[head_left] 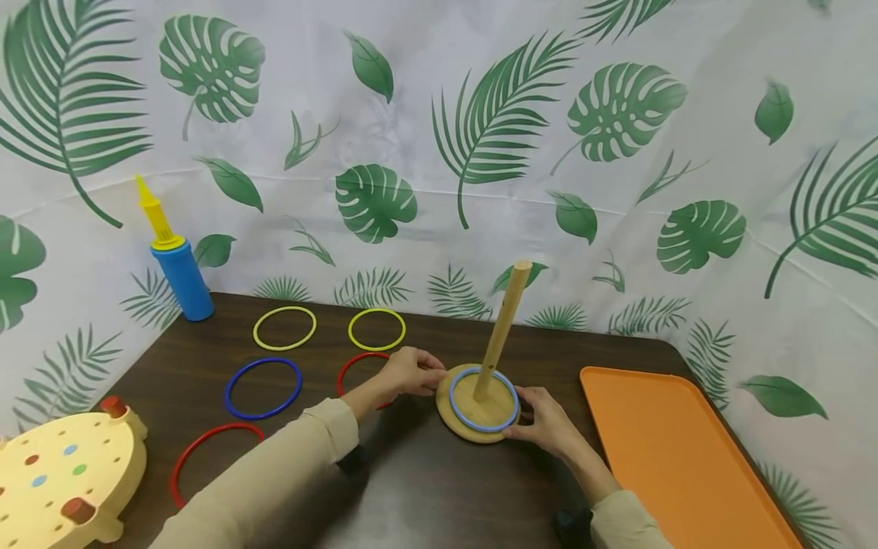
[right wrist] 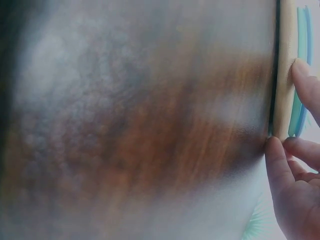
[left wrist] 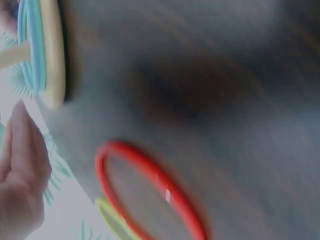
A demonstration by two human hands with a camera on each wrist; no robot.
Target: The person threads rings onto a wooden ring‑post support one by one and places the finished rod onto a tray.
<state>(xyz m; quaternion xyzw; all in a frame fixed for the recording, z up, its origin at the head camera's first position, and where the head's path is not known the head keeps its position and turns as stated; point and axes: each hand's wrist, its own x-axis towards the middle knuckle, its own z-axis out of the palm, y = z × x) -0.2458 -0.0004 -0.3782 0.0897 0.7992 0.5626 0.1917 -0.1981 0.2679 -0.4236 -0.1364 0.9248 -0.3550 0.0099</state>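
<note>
A round wooden base with an upright peg, a ring-toss stand (head_left: 505,320), stands on the dark table. Around its peg lies a light blue ring (head_left: 461,409); the right wrist view shows a teal band and a blue band (right wrist: 301,117) stacked over the base. My right hand (head_left: 545,422) holds the base's right rim, thumb and fingers spread along the edge. At the left rim is my left hand (head_left: 409,371), its fingers (left wrist: 22,140) fairly straight; whether they touch the wood I cannot tell. Partly behind the left hand lies a red ring (left wrist: 167,192).
Two yellow rings (head_left: 377,309) (head_left: 284,309), a dark blue ring (head_left: 229,396) and another red ring (head_left: 174,473) lie to the left. A blue and yellow hand pump (head_left: 184,282) stands behind them. A cream pegged board (head_left: 89,457) sits front left, an orange tray (head_left: 665,450) right.
</note>
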